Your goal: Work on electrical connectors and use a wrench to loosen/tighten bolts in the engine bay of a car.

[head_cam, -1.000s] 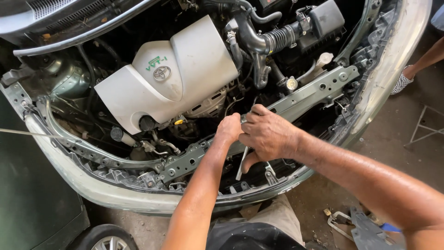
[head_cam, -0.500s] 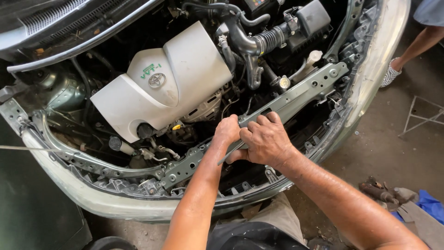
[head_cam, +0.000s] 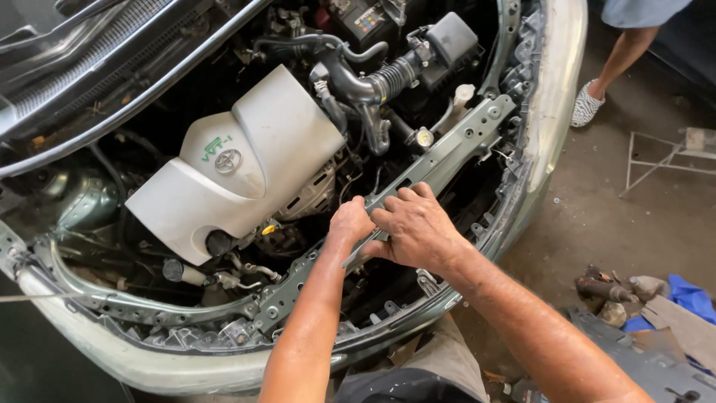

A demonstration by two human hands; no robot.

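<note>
Concrete workshop floor [head_cam: 597, 224], oil-stained, with an open engine bay filling most of the view; bonnet raised at 11 o'clock. Front bumper skin looks to be off, the pale bumper beam [head_cam: 112, 358] bare along the lower edge. A grey metal crossmember [head_cam: 455, 145] runs diagonally from 7 o'clock up to 2 o'clock across the front of the bay, and both hands sit at its middle. Left hand [head_cam: 350, 222]: fingers curled down over the bar's upper edge, gripping it. Right hand [head_cam: 418, 227]: just beside the left, touching it, fingers [head_cam: 406, 198] wrapped over the same bar from the outside, closed on it. No tool visible in either hand. White plastic engine cover [head_cam: 239, 164] in place at 10 o'clock, black intake hose [head_cam: 373, 82] at 12 o'clock. Judgement on progress: the crossmember lies along its line in the frame, several bolt holes on it look empty, and I cannot tell whether any fastener holds it; so it seems mid-way, bar positioned or loose, fixing or lifting still open. Scrap parts and a blue rag [head_cam: 690, 295] lie on the floor at 4 o'clock. Another person's leg and patterned shoe [head_cam: 588, 104] stand at 1 o'clock, well apart.
</note>
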